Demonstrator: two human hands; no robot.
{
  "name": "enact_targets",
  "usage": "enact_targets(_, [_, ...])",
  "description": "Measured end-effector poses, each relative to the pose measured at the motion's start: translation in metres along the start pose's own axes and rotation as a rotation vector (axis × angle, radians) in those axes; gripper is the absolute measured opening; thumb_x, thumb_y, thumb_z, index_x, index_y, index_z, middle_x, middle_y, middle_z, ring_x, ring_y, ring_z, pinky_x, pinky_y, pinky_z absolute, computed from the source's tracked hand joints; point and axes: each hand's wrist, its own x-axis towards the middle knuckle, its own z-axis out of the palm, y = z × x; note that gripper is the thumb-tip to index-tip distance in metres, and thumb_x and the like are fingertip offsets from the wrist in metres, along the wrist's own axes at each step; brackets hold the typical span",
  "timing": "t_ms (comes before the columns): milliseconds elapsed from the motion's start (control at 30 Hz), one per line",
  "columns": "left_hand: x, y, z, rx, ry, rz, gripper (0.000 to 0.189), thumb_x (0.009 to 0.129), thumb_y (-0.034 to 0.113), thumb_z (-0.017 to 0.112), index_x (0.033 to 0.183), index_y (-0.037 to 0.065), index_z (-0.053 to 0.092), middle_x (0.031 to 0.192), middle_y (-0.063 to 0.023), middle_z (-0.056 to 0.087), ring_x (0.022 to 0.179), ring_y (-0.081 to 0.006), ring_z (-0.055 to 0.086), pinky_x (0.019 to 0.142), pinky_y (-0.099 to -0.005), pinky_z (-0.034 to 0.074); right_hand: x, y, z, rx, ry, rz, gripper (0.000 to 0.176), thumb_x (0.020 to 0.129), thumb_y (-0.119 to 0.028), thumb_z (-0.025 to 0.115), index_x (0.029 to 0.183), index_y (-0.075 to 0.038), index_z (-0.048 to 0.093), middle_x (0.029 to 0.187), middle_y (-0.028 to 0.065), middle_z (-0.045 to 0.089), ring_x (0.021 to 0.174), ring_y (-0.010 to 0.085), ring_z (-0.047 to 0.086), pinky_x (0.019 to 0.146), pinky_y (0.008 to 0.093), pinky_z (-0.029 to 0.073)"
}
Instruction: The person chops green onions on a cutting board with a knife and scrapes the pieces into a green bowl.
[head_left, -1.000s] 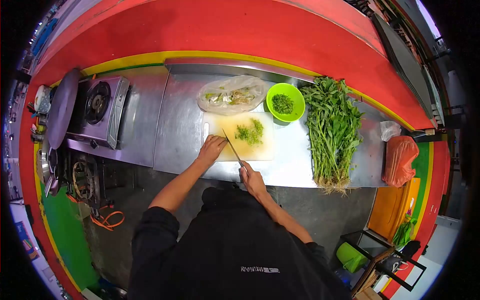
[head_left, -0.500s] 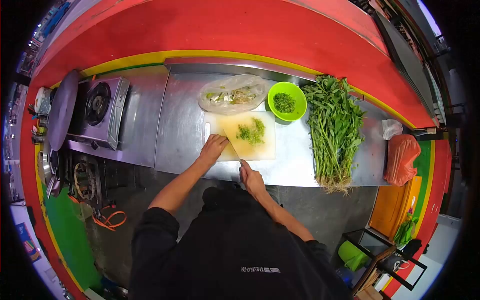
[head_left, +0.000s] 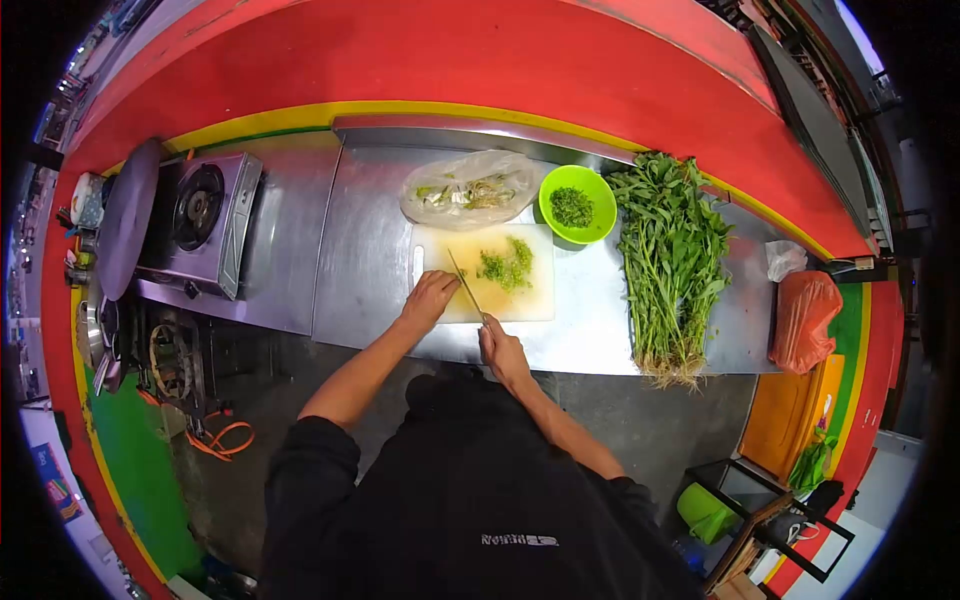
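My right hand (head_left: 503, 352) is wrapped round the handle of a knife (head_left: 470, 284), whose blade slants up and left over the cutting board (head_left: 535, 300). On the board's left side rests my left hand (head_left: 434, 296), its fingers curled close to the blade. Whatever is under those fingertips is too small and hidden to name. Finely chopped greens (head_left: 508, 264) lie in a loose pile to the right of the blade. More chopped greens (head_left: 571, 207) fill part of a lime-green bowl (head_left: 604, 222) behind the board.
A plastic bag of trimmings (head_left: 470, 190) lies behind the board. To the right is a large bunch of leafy greens (head_left: 672, 255) with roots, then an orange-red plastic bag (head_left: 803, 320). A gas stove (head_left: 200, 215) stands at the left of the steel counter (head_left: 360, 240).
The knife blade has shifted slightly, its tip now farther up the board and a little apart from my left fingertips. Both hands stay nearly in place.
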Motion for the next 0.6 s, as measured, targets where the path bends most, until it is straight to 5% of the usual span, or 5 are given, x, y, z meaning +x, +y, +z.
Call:
enact_targets(267, [-0.002, -0.006, 0.010, 0.036, 0.024, 0.025, 0.026, 0.083, 0.007, 0.062, 0.107, 0.002, 0.071, 0.107, -0.0099, 0.069, 0.103, -0.0257, 0.064, 0.094, -0.0405, 0.048, -0.001, -0.002, -0.003, 0.012, -0.043, 0.027, 0.033, 0.106, -0.026, 0.050, 0.136, -0.012, 0.054, 0.071, 0.0268, 0.065, 0.068, 0.0480, 0.066, 0.061, 0.0526, 0.050])
enact_targets(600, [-0.003, 0.003, 0.005, 0.105, -0.023, -0.077, 0.029, 0.084, 0.007, 0.060, 0.110, 0.006, 0.070, 0.116, -0.0069, 0.067, 0.109, -0.0244, 0.062, 0.096, -0.0406, 0.045, 0.014, -0.010, 0.002, -0.084, -0.018, -0.002, 0.036, 0.103, -0.027, 0.050, 0.137, -0.014, 0.052, 0.077, 0.0311, 0.066, 0.074, 0.0522, 0.065, 0.067, 0.0600, 0.050])
